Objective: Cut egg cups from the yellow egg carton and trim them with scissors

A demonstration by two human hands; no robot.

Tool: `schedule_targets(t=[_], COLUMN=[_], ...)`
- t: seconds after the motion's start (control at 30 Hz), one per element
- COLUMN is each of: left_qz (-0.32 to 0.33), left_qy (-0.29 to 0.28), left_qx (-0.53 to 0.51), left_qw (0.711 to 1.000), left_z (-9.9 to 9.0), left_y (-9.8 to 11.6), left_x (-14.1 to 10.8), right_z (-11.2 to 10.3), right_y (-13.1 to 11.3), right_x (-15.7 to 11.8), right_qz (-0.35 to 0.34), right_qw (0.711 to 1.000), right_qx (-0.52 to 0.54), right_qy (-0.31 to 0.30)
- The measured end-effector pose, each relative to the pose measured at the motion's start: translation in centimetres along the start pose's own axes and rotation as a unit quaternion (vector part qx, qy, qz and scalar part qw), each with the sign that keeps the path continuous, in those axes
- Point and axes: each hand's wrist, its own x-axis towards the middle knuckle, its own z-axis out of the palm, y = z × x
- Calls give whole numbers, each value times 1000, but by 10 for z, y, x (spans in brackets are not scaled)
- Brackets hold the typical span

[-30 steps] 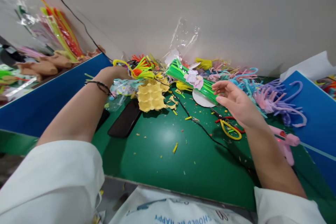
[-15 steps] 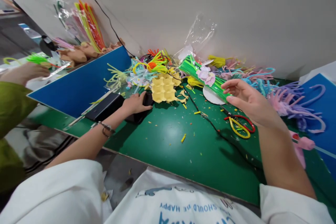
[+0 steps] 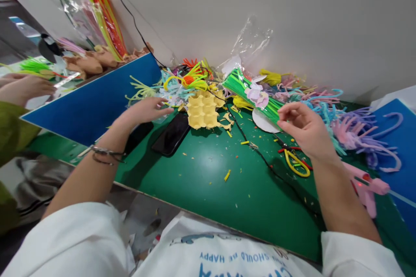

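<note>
My left hand [image 3: 146, 111] hovers palm down over the black phone [image 3: 171, 135], fingers stretched out and holding nothing. Part of a second dark object [image 3: 139, 135] shows under my left wrist. My right hand [image 3: 300, 127] is raised beside a bundle of green pipe cleaners [image 3: 238, 84], its fingers loosely curved and apart, with nothing visible in them. A white and lilac paper piece [image 3: 258, 95] rests on that bundle. Below my right hand lie scissors with red and yellow handles [image 3: 295, 164]. The yellow egg-carton piece [image 3: 203, 112] sits between my hands.
A pink glue gun [image 3: 367, 186] lies by my right forearm. Blue dividers [image 3: 91, 95] stand on both sides. Piles of coloured pipe cleaners [image 3: 357, 125] line the wall. A black cable [image 3: 269, 165] crosses the green table [image 3: 201, 181]. A co-worker's hand [image 3: 29, 88] is at far left.
My left hand has lifted off the phone, which now lies flat on the table, and moved left. My right hand has shifted slightly left and down.
</note>
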Motion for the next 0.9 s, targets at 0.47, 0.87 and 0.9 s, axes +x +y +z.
schedule_targets(t=[0.47, 0.87, 0.9], left_qz=[66, 162, 163], left_qy=[88, 58, 59], left_qx=[-121, 14, 21], left_qw=[987, 985, 985], left_z=[10, 75, 79], left_y=[49, 73, 74], left_x=[1, 11, 11], right_z=[-2, -7, -10], right_y=[13, 5, 5], right_x=[-4, 0, 1], right_qz=[35, -13, -14], right_qw=[999, 997, 996], right_qx=[-15, 47, 50], right_qy=[25, 68, 77])
